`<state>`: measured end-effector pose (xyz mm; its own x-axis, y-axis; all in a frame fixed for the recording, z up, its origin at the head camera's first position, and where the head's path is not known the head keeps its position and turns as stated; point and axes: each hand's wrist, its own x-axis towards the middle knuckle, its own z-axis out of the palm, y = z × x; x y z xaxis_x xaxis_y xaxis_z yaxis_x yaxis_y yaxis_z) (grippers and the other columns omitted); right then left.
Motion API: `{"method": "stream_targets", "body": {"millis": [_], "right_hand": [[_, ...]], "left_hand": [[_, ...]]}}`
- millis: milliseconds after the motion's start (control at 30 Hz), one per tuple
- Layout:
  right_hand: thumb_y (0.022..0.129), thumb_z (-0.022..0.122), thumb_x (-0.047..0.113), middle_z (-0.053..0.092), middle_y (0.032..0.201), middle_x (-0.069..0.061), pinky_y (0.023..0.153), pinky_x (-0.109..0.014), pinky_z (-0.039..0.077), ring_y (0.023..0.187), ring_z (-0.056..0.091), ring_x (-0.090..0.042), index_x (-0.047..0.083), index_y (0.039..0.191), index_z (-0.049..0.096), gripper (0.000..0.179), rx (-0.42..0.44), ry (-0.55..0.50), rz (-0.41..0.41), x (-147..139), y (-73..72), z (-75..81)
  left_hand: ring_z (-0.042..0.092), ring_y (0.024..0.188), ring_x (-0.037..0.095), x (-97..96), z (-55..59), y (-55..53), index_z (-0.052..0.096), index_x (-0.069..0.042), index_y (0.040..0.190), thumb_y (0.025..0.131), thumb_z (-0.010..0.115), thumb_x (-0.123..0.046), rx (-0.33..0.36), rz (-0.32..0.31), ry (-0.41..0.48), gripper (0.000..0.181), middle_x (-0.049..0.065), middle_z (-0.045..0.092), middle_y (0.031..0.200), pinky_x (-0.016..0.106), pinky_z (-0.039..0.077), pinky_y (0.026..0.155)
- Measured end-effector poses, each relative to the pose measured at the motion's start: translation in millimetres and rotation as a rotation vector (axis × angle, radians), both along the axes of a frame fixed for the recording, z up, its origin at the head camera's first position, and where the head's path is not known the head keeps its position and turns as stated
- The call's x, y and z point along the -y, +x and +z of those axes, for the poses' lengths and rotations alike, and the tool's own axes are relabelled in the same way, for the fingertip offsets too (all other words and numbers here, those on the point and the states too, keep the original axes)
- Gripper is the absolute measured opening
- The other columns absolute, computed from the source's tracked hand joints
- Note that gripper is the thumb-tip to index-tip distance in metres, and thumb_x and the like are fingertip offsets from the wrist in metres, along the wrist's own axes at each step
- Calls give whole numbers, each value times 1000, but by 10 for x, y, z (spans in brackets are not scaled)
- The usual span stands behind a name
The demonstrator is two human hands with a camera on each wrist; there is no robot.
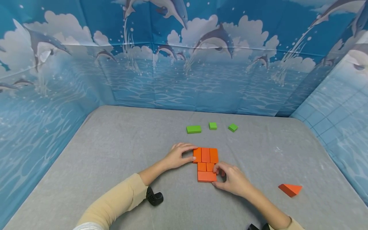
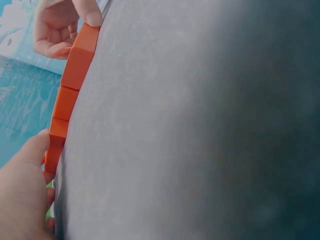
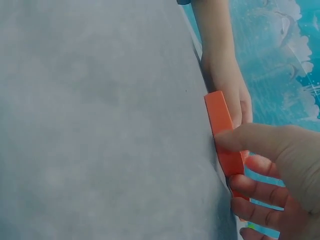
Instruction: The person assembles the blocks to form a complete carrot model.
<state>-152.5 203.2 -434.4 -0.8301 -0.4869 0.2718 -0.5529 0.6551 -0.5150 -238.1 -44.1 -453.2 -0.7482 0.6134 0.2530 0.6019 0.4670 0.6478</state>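
Several flat orange blocks lie together on the grey cloth in the head view, three upright ones (image 1: 205,155) in the upper row. Below them are two small orange blocks (image 1: 202,166) and a wider orange block (image 1: 206,177). My left hand (image 1: 176,156) holds the upper row's left block (image 1: 197,155), thumb at its near corner and fingers at its far one. At the lower right, my right hand (image 1: 234,179) pinches the wider block's end, its thumb on the near face and curled fingers along the right side. The right wrist view shows that thumb pressed against the orange face (image 3: 219,112).
Beyond the orange group lie a long green block (image 1: 194,129) and two small green blocks (image 1: 212,126). An orange triangular block (image 1: 290,189) rests off to the right. A dolphin-printed curtain (image 1: 184,80) surrounds the grey cloth surface (image 1: 129,134).
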Motion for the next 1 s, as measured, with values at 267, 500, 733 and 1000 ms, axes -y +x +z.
{"method": "stream_targets", "body": {"millis": [267, 500, 733, 1000], "right_hand": [[69, 80, 11, 59, 86, 0, 65, -29, 45, 73, 52, -15, 7, 95, 59, 34, -6, -82, -79, -346, 3, 238], [70, 78, 9, 60, 93, -6, 63, -31, 41, 77, 51, -10, 4, 106, 60, 40, -92, 17, -291, -1033, 155, 396], [66, 80, 8, 54, 99, 16, 61, -20, 38, 82, 46, 4, 5, 105, 61, 43, -45, 29, -321, -1723, 415, 303], [64, 82, 11, 52, 95, 21, 57, -21, 38, 80, 45, 7, 12, 101, 63, 42, 22, 91, -312, -2067, 583, 161]], "left_hand": [[42, 121, 22, -1, 6, 5, 56, -15, 127, 86, 64, -29, -2, 0, 8, 44, 4, 54, 129, 51, 21, 101], [41, 122, 23, 2, -5, 1, 56, -15, 127, 86, 64, -29, -1, 4, 7, 44, 3, 54, 129, 50, 22, 100], [41, 122, 23, 0, -10, -2, 56, -15, 127, 86, 64, -30, -4, 1, 12, 44, 3, 53, 129, 50, 22, 100], [41, 122, 23, -1, -9, -5, 56, -15, 127, 86, 64, -29, 0, 3, 9, 44, 4, 53, 129, 50, 22, 101]]}}
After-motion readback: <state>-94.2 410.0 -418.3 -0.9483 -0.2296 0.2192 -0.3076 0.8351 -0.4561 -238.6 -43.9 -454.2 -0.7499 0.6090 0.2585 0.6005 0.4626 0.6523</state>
